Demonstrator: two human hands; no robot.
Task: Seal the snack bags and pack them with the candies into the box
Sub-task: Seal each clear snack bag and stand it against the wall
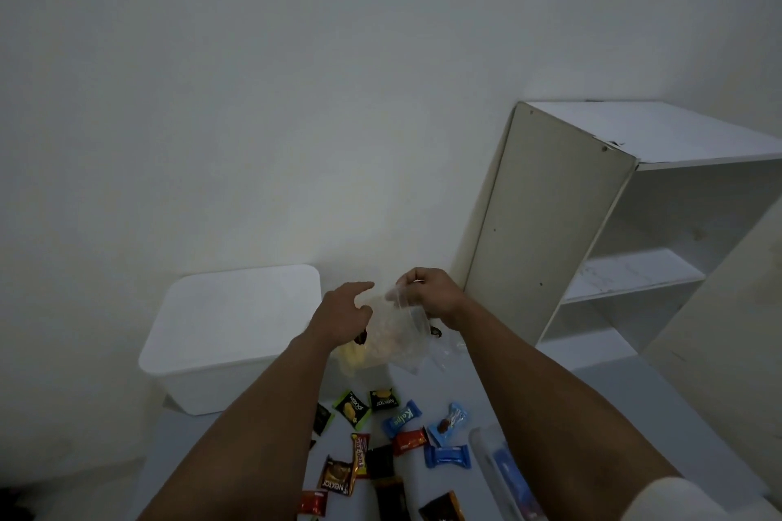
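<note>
The task looked barely begun: the right hand pinched the top of a clear snack bag while the left hand hovered open-fingered beside it, candies lay loose below both hands, and the box sat left of them.

I am looking into what seems to be a plain, dimly lit room in a home or small storeroom, though I cannot tell which. A bare white wall fills most of the view, and a white shelving unit with bare shelves stands against it. Left of the shelving unit sits a white plastic box on a pale tabletop, and in front of it lie wrapped candies.
</note>
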